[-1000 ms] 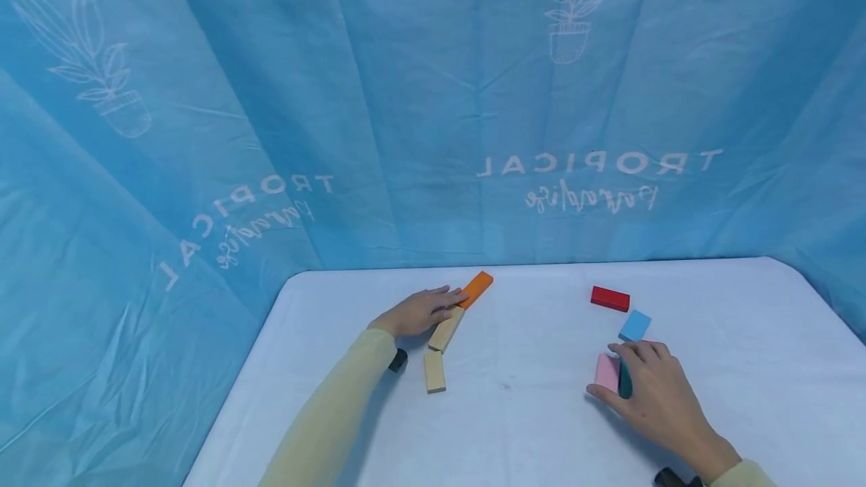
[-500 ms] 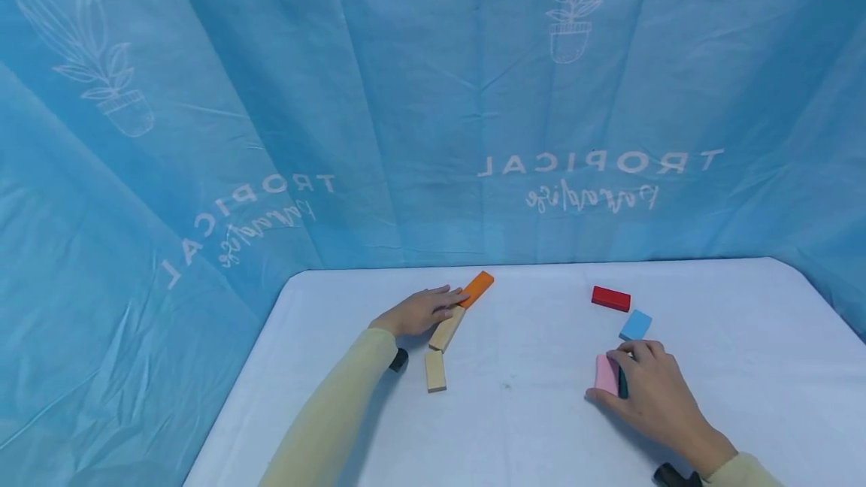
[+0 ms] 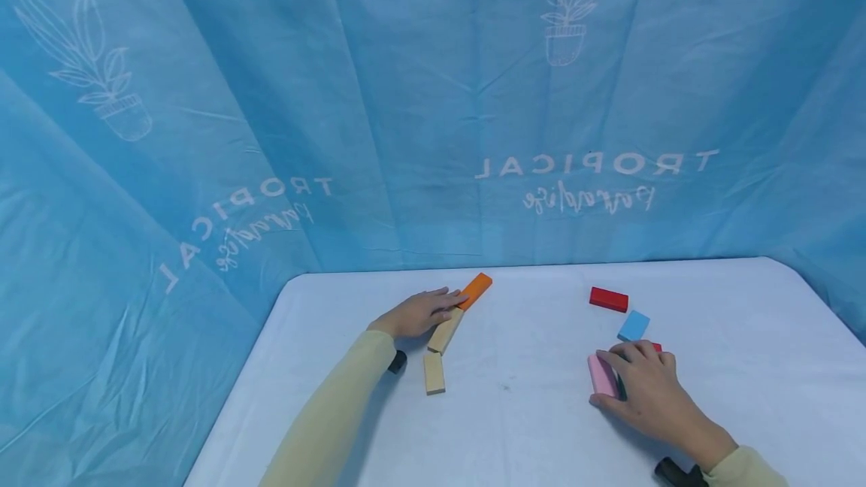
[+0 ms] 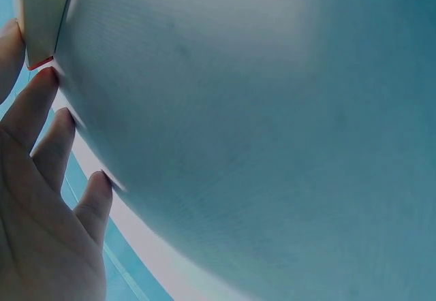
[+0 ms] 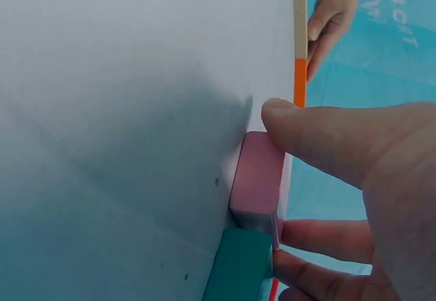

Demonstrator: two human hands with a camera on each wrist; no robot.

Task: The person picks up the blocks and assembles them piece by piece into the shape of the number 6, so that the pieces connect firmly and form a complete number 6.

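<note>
My right hand [image 3: 652,393] pinches a pink block [image 3: 601,376] end to end between thumb and index finger. A dark green block [image 5: 238,263] lies right beside it, mostly hidden under that hand in the head view. Just past the knuckles, part of a red block [image 3: 657,347] shows. On the left, my other hand [image 3: 416,313] lies with fingers extended, fingertips at the joint between an orange block [image 3: 476,291] and a plain wooden block [image 3: 445,331]. A second wooden block [image 3: 434,373] continues this bent row toward me.
Behind the right hand lie a light blue block [image 3: 634,325] and a red block [image 3: 609,299]. The blocks rest on a white-covered table [image 3: 514,442]. A blue printed curtain [image 3: 406,134] stands along its back and left side.
The right index finger and thumb have closed on the pink block, which has shifted slightly left and turned, away from the green one. The left hand stays in place.
</note>
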